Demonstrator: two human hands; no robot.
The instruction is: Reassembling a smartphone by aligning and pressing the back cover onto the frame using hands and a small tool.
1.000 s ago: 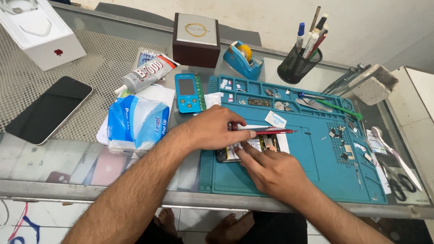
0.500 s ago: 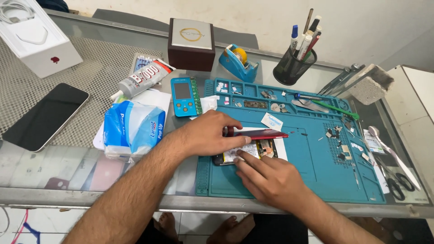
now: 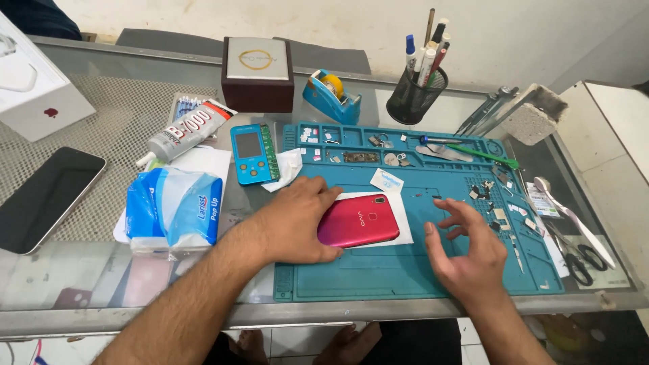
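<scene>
Under the left hand (image 3: 297, 226), flat on white paper on the teal mat (image 3: 405, 270), lies the red phone (image 3: 358, 220), pinned by its near end — thin, stiff, glossy and slippery, likely fragile, best pinched along its long edges; the right hand (image 3: 466, 253) hovers released just beside it.

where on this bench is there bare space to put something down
Bare mat lies below the red phone, between the left hand and right hand. Bare glass also lies between the black phone and tissue pack. The mat's top trays and right edge, near the scissors, are crowded.
</scene>
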